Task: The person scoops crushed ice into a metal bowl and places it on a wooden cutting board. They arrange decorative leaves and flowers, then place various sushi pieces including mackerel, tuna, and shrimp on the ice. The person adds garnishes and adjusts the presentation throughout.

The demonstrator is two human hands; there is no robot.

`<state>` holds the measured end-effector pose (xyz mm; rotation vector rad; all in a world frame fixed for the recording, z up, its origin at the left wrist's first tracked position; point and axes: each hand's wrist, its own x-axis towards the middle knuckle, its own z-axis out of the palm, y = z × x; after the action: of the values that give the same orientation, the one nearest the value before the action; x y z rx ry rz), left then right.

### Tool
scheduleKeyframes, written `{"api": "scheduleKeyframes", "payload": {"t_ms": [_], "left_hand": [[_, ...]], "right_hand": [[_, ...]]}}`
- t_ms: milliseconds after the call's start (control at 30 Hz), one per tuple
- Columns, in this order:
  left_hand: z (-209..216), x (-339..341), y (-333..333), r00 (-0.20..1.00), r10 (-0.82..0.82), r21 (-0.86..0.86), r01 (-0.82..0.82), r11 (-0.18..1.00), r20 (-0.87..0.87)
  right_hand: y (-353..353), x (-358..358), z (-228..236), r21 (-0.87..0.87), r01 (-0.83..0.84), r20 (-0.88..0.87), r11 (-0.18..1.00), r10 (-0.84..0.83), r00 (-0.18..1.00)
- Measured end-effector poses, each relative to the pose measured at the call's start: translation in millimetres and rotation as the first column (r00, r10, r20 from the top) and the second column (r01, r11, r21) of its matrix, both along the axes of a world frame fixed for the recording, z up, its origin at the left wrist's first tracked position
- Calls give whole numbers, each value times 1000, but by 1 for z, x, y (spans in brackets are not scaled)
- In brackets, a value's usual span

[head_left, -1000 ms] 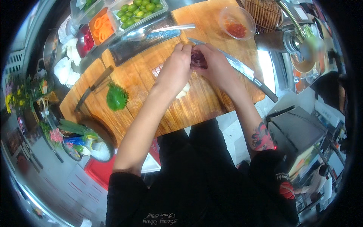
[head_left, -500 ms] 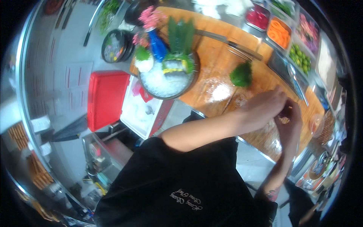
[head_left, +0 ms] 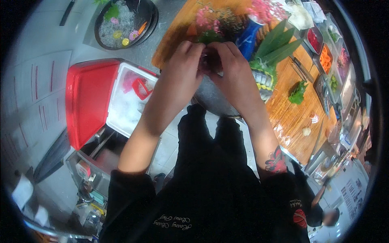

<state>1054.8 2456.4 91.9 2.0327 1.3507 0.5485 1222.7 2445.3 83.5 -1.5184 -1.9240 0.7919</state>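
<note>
My left hand (head_left: pixel 187 65) and my right hand (head_left: pixel 230 62) meet over a round grey bowl (head_left: pixel 214 99). Their fingers are closed round a small dark reddish thing (head_left: pixel 210 60), mostly hidden by them, its kind unclear. Around them, the bowl's arrangement includes a blue vase (head_left: pixel 248 38) with pink flowers (head_left: pixel 265 11), long pointed green leaves (head_left: pixel 277 45) and a silvery piece edged with yellow (head_left: pixel 264 80). Further right, a green leaf (head_left: pixel 298 93) and a small pale round piece (head_left: pixel 306 131) lie on the wooden board (head_left: pixel 285 115).
A second dark bowl (head_left: pixel 121 24) of ice and garnish stands at the far left. Below it is an ice-filled cooler (head_left: pixel 125 107) with its red lid (head_left: pixel 90 103) raised. A knife (head_left: pixel 303 69) and tubs of shredded orange garnish (head_left: pixel 325 60) line the right. Another person (head_left: pixel 320 214) is at lower right.
Both hands have moved left from the board's right part to above the bowl. The pale round piece now lies on the board. My view has shifted left too.
</note>
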Motion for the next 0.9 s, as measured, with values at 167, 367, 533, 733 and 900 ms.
{"api": "scheduleKeyframes", "payload": {"t_ms": [167, 367, 533, 733, 900], "left_hand": [[-20, -3, 0, 997, -31, 56, 35, 998, -74], [-13, -13, -4, 995, -22, -56, 27, 998, 94], [-19, -26, -10, 929, 80, -217, 1, 976, 362], [-29, -20, -19, 866, 210, -193, -134, 972, 454], [-40, -19, -14, 923, 126, -40, -119, 992, 365]], "right_hand": [[0, -12, -2, -71, 49, 118, 996, -40, 992], [1, -12, 6, -124, 59, 174, 990, -37, 984], [-4, -1, 22, -67, 24, 182, 997, -12, 983], [-8, 11, 16, -38, 93, 66, 995, -91, 994], [-11, 10, 2, -11, 104, 59, 994, -103, 993]]}}
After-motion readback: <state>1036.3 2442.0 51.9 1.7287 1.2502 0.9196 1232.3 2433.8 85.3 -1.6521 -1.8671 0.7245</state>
